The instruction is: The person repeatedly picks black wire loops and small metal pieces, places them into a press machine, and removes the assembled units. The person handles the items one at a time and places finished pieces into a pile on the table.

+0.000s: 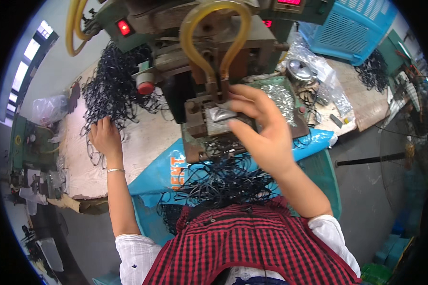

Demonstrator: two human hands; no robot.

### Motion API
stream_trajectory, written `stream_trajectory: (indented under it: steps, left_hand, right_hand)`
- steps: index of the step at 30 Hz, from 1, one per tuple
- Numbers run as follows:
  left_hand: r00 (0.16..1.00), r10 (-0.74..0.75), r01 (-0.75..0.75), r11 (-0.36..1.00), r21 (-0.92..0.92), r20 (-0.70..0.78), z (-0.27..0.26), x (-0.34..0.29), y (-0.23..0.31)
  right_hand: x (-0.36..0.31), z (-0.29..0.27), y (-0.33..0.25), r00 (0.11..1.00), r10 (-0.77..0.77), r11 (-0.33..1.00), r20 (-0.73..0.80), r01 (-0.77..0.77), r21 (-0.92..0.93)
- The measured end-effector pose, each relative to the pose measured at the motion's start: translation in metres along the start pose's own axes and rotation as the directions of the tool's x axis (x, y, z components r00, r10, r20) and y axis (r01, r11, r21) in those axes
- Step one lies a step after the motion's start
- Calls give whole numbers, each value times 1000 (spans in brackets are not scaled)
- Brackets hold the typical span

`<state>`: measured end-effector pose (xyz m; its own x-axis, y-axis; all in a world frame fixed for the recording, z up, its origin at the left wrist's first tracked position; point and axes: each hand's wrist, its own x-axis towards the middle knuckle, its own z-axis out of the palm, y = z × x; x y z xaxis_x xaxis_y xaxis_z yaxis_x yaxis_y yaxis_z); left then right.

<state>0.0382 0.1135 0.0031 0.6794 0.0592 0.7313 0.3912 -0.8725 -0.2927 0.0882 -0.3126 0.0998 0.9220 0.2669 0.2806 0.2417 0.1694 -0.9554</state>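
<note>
My left hand (105,138) rests at the near edge of a large heap of thin black cords (111,83), its fingers curled down on some strands. Beside the press's small metal die block (218,115), my right hand (266,128) is curved, thumb and fingertips apart with the block's edge showing between them. No held thing can be made out there, and slight blur softens the fingertips. The press (214,52) stands over the block, a yellow hose (184,35) looping down in front of it. More black cords (223,178) hang below the block toward my lap.
Small silvery metal pieces (280,102) fill a tray right of the block. A round metal tin (299,70) and clear plastic (330,80) lie behind. A red button (145,87) sits left of the press. Blue sheeting (161,166) covers the front; a blue crate (345,31) stands back right.
</note>
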Motion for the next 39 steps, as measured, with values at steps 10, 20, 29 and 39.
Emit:
stream_trajectory:
  steps: [10,20,29,39]
  left_hand:
    - [508,174,808,-434,-398,843,-119,28,30]
    - [238,673,956,-289,-47,700,-224,58,198]
    - [332,772,942,-303,-144,543,-285,58,174]
    - [163,645,953,-300,51,746,-215,56,204]
  right_hand:
    - [-62,-122,70,957,-252,323,-142,-56,-945]
    - [-6,-100,93,906,-419,277,-60,64,-959]
    - [-1,-109,93,884,-459,366,-92,94,-926]
    - [8,-106,94,899,-300,651,-320,-53,-758]
